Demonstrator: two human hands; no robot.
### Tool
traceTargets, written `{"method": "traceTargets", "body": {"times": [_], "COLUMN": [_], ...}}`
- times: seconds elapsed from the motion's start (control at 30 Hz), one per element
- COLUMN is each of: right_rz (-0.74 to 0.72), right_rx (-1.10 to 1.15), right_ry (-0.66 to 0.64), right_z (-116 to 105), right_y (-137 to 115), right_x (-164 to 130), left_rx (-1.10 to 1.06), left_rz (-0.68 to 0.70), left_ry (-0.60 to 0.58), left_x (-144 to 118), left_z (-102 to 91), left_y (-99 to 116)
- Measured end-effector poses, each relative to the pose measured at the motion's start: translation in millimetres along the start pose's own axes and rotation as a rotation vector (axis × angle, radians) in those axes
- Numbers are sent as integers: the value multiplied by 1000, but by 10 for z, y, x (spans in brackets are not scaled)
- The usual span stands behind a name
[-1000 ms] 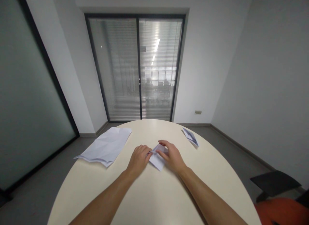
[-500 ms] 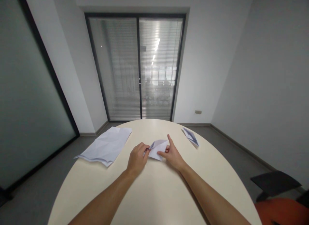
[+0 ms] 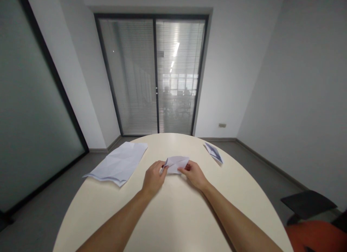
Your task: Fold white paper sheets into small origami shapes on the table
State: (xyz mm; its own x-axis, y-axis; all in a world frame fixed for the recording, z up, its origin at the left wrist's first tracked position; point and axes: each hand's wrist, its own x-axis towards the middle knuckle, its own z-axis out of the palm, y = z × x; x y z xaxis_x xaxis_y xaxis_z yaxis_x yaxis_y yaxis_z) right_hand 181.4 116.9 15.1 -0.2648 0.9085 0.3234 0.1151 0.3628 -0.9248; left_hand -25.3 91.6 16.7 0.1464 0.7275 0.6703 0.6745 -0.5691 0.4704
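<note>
A small folded sheet of white paper (image 3: 176,164) is held between my two hands over the middle of the table. My left hand (image 3: 154,177) pinches its left end between thumb and fingers. On the other side, my right hand (image 3: 194,174) grips the lower right edge, thumb in front and fingers curled behind. Creases run across the paper's face; parts of its ends are hidden by my fingers.
The round cream table (image 3: 173,216) fills the foreground. A stack of white paper sheets (image 3: 119,163) lies at its left edge. Another folded paper (image 3: 213,153) sits near the right edge. A chair with a red seat (image 3: 314,235) stands at lower right.
My right thumb and fingers have closed in on the folded paper; the index finger, raised before, is now curled behind it. The paper has tilted up and looks flatter. My left hand keeps its pinch.
</note>
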Motion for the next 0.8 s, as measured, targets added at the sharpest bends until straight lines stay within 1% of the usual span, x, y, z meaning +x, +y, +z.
{"method": "traceTargets", "body": {"times": [0.1, 0.2, 0.27, 0.33, 0.43, 0.53, 0.6, 0.73, 0.8], "right_rz": [-117, -276, -366, -421, -428, -410, -405, -365, -342], "right_rx": [-247, -467, -565, -630, -712, -772, -795, -842, -863], "right_ry": [86, 139, 118, 71, 14, -33, -64, -157, -216], "right_z": [-49, -109, -148, -182, -210, -216, -214, -203, -196], "right_y": [-36, -85, -110, -119, -110, -92, -79, -72, -87], "right_x": [-8, -31, -48, -59, -66, -66, -68, -81, -91], "left_rx": [-13, -32, -57, -78, -81, -58, -19, 78, 110], "left_rz": [17, 24, 24, 24, 49, 74, 58, 5, 1], "left_ry": [6, 23, 43, 64, 55, -11, -55, -182, -254], "left_x": [-3, 1, 7, 15, 19, 12, 2, -19, -25], "left_z": [12, 16, 15, 12, 13, 23, 28, 20, 12], "left_y": [-28, -47, -50, -49, -56, -87, -112, -140, -135]}}
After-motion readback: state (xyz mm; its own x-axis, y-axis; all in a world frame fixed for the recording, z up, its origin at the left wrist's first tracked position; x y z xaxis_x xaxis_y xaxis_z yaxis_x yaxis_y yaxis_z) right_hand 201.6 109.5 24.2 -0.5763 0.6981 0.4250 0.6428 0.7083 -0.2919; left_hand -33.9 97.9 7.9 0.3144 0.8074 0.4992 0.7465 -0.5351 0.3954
